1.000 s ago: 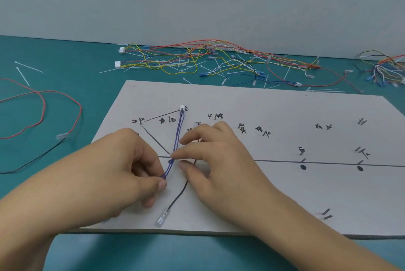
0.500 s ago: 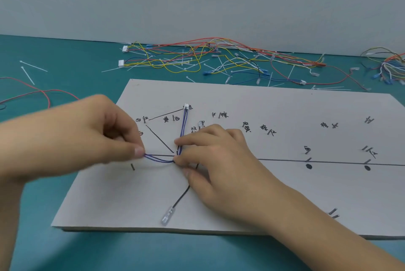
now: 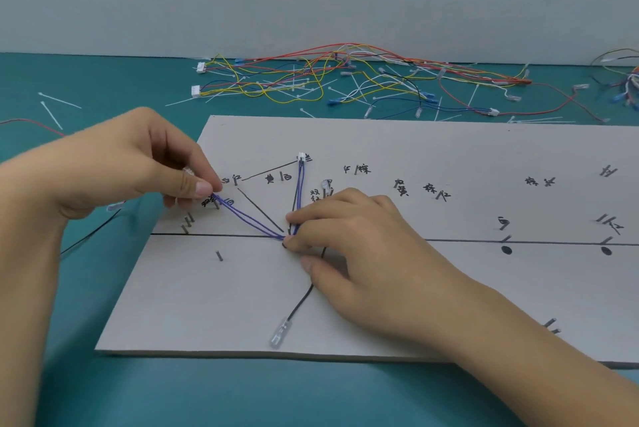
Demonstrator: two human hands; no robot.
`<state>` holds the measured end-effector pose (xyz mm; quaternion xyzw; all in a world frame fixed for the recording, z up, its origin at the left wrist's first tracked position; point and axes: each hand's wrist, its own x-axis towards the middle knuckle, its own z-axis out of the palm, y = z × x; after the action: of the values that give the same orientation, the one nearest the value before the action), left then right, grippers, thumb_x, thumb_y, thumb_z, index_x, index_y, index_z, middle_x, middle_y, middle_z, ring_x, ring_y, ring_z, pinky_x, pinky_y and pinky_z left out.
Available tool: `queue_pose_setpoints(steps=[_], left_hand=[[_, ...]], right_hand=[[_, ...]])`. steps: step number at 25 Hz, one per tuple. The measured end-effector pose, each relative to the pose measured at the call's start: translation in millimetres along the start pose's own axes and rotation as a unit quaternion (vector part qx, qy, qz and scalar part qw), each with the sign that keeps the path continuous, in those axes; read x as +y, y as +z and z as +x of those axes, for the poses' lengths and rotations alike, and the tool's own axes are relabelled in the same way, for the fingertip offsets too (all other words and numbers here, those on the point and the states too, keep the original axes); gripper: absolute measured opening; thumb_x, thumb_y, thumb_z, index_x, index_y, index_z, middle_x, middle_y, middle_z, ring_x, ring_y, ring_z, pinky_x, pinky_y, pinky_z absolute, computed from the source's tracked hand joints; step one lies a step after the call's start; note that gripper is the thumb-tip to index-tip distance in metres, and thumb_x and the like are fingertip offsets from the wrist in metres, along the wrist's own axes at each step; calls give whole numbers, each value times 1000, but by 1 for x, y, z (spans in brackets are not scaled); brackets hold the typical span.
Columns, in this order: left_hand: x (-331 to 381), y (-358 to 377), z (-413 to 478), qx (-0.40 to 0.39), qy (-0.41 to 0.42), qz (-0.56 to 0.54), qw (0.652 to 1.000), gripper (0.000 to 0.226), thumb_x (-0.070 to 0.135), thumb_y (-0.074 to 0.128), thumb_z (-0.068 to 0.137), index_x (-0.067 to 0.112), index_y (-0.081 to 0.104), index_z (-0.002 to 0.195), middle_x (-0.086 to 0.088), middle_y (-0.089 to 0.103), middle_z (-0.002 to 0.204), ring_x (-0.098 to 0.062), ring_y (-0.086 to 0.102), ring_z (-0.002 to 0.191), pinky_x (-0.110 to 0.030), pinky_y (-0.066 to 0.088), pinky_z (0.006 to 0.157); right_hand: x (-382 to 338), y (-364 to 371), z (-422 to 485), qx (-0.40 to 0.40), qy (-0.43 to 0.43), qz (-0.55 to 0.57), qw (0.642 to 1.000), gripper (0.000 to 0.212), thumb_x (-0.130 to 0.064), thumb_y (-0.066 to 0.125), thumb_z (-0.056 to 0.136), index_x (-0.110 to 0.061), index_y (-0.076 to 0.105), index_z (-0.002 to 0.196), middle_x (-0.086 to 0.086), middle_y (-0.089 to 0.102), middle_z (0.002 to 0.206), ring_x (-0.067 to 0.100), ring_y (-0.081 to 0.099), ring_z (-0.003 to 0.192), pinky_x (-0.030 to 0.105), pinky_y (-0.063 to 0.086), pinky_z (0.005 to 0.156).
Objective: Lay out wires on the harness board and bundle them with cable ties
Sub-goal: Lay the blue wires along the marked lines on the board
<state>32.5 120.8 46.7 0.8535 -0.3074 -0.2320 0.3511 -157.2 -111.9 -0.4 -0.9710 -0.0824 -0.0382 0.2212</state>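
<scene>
The flat grey harness board lies on the teal table. Behind it sprawls a tangle of multicoloured loose wires; two thin white cable ties lie to its left. On the board, a pair of thin purple wires runs from a small white connector forward to the right hand, then back-left to the left hand. A thin black wire leads from under the right hand toward the near edge.

Everything is lit bright and even, seemingly from overhead. Soft shadows are cast under the right hand onto the board, and beneath the board's front edge onto the bench. The wire pile at the back is rendered a bit soft, and lines are bowed slightly toward the frame edges.
</scene>
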Motion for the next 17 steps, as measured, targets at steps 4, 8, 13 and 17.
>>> queue_pose_setpoints(steps=[4,8,13,17], left_hand=[[-12,5,7,22,2,-6,1000,11,12,88,71,17,83,79,-11,72,61,-8,60,45,-7,43,45],[-13,6,8,2,-4,7,1000,27,26,96,61,21,83,85,-11,76,72,-15,67,61,-17,54,62],[-18,4,7,-4,-5,-1,1000,35,43,95,60,28,84,90,-12,75,74,-16,67,66,-27,53,73],[-18,9,10,-10,-6,6,1000,41,53,81,56,31,83,90,-12,73,71,-19,63,64,-34,48,75]], right_hand=[[1,0,1,-3,0,16,1000,24,-31,53,93,-33,71,108,-21,63,126,12,49,117,35,33,92],[2,-1,0,-6,1,13,1000,24,-30,55,94,-34,70,112,-24,60,133,10,47,121,35,31,93],[2,-3,-1,-14,0,13,1000,24,-30,56,95,-35,69,115,-24,58,134,10,46,123,37,34,96],[2,-3,-1,-16,4,15,1000,23,-31,55,95,-36,67,114,-24,59,131,8,45,123,35,33,97]])
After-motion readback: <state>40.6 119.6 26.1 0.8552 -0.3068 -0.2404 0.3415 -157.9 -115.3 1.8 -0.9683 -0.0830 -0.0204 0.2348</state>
